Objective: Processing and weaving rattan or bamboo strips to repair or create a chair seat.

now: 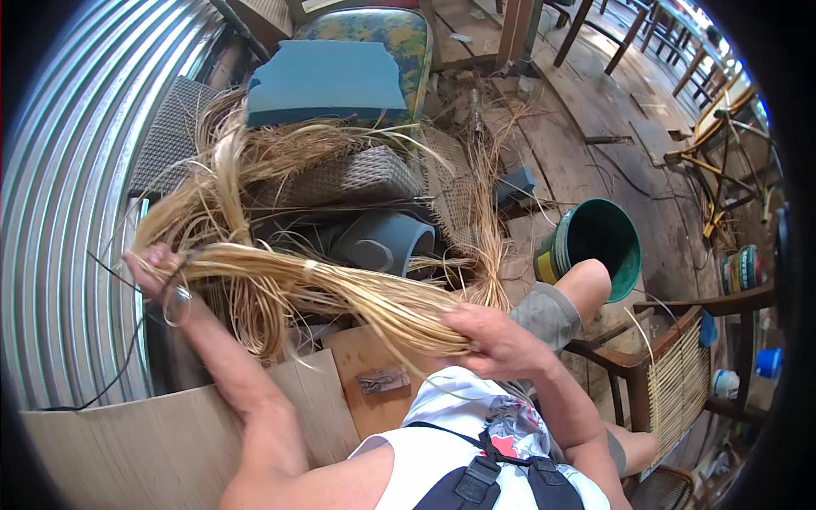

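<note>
A long bundle of pale rattan strands (365,293) stretches across in front of me, with a band round it left of its middle. My right hand (493,336) is closed round the bundle's right end, near my lap. At its far left end my left hand (155,270), slightly blurred, has its fingers curled around the strands; a dark cord runs by the wrist. More loose rattan (225,178) hangs and tangles behind and below the bundle, partly over a grey woven piece (361,178).
Corrugated metal sheeting (81,221) rises at the left. A blue foam slab (327,76) lies on a patterned cushion (416,51) at the back. A green bucket (629,242) lies tilted by my knee, near a wooden chair frame (633,361). Another rattan bunch (484,212) stands farther back.
</note>
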`<action>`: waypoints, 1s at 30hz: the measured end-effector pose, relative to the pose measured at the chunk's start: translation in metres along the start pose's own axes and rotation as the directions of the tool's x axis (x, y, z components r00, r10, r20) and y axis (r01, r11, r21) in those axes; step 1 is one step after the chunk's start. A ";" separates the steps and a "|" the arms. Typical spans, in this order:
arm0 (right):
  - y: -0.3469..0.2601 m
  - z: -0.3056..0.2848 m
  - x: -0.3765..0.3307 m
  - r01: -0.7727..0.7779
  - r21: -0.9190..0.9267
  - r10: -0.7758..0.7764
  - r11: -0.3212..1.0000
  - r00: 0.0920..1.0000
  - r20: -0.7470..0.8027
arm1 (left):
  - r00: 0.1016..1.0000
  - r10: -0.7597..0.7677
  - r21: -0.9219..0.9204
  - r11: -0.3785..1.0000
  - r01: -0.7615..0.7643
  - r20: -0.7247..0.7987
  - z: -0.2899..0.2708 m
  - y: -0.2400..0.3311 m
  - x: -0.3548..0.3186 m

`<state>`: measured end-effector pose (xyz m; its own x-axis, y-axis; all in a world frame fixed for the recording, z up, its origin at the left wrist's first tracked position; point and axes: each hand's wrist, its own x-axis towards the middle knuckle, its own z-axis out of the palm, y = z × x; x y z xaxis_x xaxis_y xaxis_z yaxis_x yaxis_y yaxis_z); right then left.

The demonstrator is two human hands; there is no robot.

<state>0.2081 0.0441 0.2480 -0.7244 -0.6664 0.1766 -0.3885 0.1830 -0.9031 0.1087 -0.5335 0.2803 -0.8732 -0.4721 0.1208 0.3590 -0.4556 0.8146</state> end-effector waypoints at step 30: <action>0.050 -0.019 -0.293 -0.223 0.866 0.884 0.448 0.252 -0.393 | 0.818 -0.572 0.165 0.802 0.574 -0.063 -0.012 -0.172 -0.067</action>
<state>0.3902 0.2621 0.1580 -0.7500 0.2774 -0.6005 0.4804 -0.3956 -0.7827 0.1098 -0.4326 0.1254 -0.8988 -0.1729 -0.4028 -0.2676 -0.5114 0.8166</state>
